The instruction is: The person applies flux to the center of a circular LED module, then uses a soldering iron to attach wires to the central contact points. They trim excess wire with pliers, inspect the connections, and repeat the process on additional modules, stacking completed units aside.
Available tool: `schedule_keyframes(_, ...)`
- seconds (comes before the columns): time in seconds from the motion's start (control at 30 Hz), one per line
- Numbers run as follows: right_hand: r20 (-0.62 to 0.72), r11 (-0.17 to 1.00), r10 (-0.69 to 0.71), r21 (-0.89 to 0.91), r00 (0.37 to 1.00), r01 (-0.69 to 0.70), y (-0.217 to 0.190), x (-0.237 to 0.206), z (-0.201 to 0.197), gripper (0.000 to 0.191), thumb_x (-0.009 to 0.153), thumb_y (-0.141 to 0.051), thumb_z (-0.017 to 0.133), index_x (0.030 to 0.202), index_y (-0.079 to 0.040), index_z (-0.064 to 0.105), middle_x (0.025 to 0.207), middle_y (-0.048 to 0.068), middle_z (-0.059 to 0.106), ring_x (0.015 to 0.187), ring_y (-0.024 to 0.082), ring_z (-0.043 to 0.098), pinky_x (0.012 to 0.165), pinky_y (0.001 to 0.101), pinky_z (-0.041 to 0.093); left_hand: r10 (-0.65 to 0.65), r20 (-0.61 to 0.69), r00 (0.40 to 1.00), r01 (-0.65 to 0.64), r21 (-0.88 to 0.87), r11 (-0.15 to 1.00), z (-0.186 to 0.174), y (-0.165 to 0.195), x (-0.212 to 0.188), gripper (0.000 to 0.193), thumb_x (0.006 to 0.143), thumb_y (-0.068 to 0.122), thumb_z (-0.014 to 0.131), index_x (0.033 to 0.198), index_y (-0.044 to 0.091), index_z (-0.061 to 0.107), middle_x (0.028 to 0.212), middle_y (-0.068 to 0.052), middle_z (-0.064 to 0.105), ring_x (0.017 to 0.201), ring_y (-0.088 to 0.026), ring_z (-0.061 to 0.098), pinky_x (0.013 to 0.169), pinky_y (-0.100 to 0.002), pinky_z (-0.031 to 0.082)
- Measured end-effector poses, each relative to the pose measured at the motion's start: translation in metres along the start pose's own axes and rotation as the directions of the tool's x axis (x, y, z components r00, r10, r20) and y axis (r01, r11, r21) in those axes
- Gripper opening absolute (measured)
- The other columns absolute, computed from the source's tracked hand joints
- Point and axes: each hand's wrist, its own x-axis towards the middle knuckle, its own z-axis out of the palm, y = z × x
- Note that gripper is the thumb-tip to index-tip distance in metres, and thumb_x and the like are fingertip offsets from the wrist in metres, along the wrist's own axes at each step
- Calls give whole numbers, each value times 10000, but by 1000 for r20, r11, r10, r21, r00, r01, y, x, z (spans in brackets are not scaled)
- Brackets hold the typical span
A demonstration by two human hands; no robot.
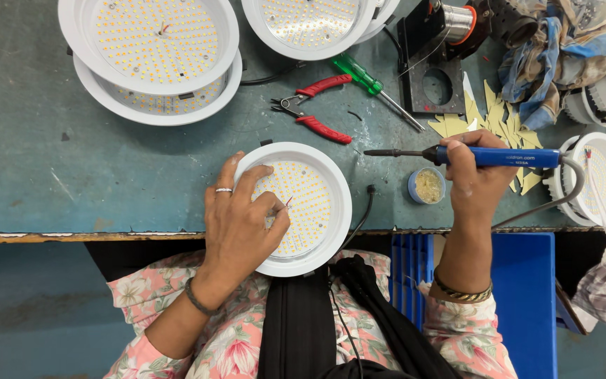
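Your left hand [243, 217] rests spread on the round white lamp [301, 208], thumb and forefinger pinched on a thin red wire [288, 202] near the lamp's middle; that hand is the nearer one. The lamp sits at the near edge of the bench [71, 161], partly overhanging it. Your right hand [475, 175], to the right of the lamp, is closed around the blue soldering iron [489, 156]. The iron lies level, its long axis running left to right, dark tip pointing toward the lamp's upper right rim but apart from it. Bare bench lies between tip and rim. Just right of the lamp stands a small paste pot [427, 185]; beyond the lamp lie red pliers [315, 107] and a green screwdriver [369, 84].
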Motion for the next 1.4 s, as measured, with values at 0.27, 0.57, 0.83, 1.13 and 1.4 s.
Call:
schedule_keyframes(0.27, 6, 1000, -9, -5, 1000, 9, 1, -2, 5, 123, 949, -55, 650, 921, 59, 684, 844, 87, 703, 576, 55, 535, 529, 194, 398, 6, -2, 1000, -6, -11, 1000, 0, -1, -2, 91, 750, 186, 760, 714, 113, 719, 1312, -100, 627, 1385, -428, 427, 978, -554, 374)
schedule_keyframes(0.57, 38, 998, -19, -57, 999, 21, 3, 0, 6, 133, 970, -60, 653, 945, 61, 703, 747, 38, 620, 578, 57, 525, 536, 201, 378, 18, -17, 1000, -18, -1, 1000, 1, -1, -3, 82, 757, 178, 755, 719, 114, 719, 1311, -94, 626, 1392, -425, 430, 981, -551, 376)
schedule_keyframes(0.83, 56, 998, -39, -38, 998, 41, 2, 2, 7, 136, 959, -57, 652, 950, 67, 707, 744, 40, 622, 575, 59, 525, 538, 203, 382, 22, -23, 1000, -22, 4, 1000, 3, -1, -4, 92, 779, 181, 747, 731, 111, 712, 1314, -92, 622, 1396, -426, 427, 971, -548, 378)
schedule_keyframes(1.13, 42, 999, -11, -31, 999, 12, 0, 1, 6, 126, 951, -54, 647, 939, 60, 697, 763, 42, 653, 575, 53, 527, 535, 197, 389, 34, -28, 999, -34, 5, 999, 3, -2, -2, 91, 781, 184, 744, 731, 116, 714, 1310, -91, 626, 1394, -431, 424, 973, -555, 377)
schedule_keyframes(1.4, 58, 1000, 13, -28, 998, -11, 3, 3, 5, 124, 958, -55, 656, 944, 57, 706, 728, 41, 617, 571, 56, 515, 531, 196, 369, 32, -23, 999, -32, 0, 999, 3, -2, -2, 93, 782, 190, 748, 740, 113, 718, 1312, -95, 624, 1392, -427, 425, 974, -559, 378)
